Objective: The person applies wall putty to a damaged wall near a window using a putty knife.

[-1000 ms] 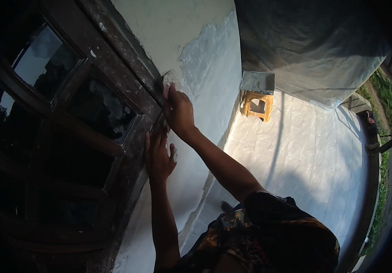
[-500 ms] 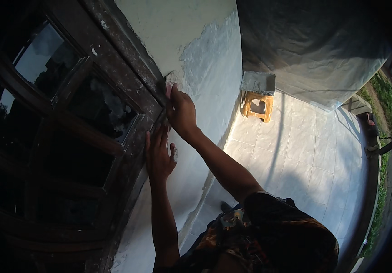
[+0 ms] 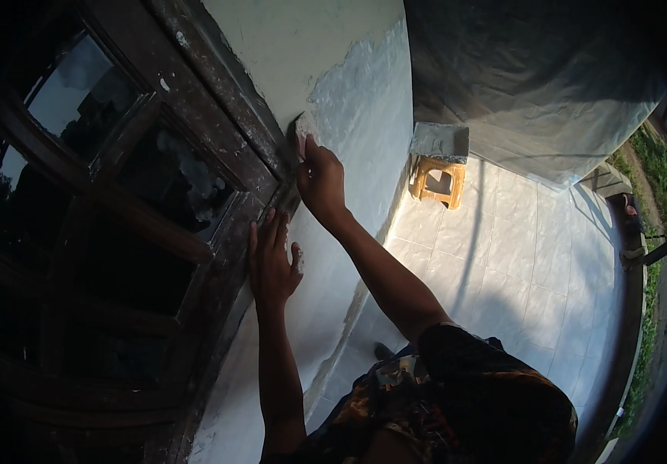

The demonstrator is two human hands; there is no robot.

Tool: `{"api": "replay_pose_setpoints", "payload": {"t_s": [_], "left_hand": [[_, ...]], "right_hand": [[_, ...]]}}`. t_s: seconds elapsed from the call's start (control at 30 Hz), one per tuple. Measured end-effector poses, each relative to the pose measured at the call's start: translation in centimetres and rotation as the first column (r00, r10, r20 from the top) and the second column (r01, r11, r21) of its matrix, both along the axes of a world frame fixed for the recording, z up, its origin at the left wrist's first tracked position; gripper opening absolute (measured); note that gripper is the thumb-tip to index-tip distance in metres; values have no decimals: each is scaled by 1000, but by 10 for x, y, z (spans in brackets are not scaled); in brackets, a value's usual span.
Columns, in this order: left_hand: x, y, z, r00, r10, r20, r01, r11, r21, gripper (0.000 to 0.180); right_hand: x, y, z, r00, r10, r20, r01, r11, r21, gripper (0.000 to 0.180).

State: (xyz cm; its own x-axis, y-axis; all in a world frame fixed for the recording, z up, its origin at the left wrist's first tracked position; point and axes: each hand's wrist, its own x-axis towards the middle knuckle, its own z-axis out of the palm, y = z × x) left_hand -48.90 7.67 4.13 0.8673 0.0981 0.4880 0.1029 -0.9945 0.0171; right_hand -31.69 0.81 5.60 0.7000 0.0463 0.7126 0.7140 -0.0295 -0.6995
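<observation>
White plastered wall (image 3: 364,131) beside window frame (image 3: 217,147). Right hand (image 3: 319,179) at 12 o'clock pinches a small scraper (image 3: 302,126): light, stiff, held by its rear. Left hand (image 3: 270,263) lies open and flat on the frame.

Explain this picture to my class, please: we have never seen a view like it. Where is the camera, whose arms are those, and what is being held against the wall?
There is no machine here. The picture comes from a wide fisheye camera worn on a person's head, looking down at their own two bare hands, so straight edges bend near the rim. The left hand lies flat with fingers spread on the dark wooden window frame, which has glass panes. The right hand presses a small pale piece, possibly sandpaper or a scraper, I cannot tell which, against the wall right beside the frame. The wall has a whiter, rough-looking patch there. Farther off, a small yellow stool with something grey on top stands on the pale tiled floor, in front of a hanging grey sheet.
</observation>
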Motion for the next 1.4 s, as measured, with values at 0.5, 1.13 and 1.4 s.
{"api": "replay_pose_setpoints", "payload": {"t_s": [0.5,1.13,1.4], "left_hand": [[1,1,-2,1000,-21,21,21,1000,-19,50],[-6,5,-4,999,1,33,2,997,-75,53],[-1,2,-2,1000,-12,29,13,1000,-25,51]], "right_hand": [[3,-9,-3,1000,-25,-18,24,999,-23,45],[-74,-19,-23,965,243,-94,-247,968,-34,46],[-6,-20,-3,988,28,-150,-14,996,92,42]]}}
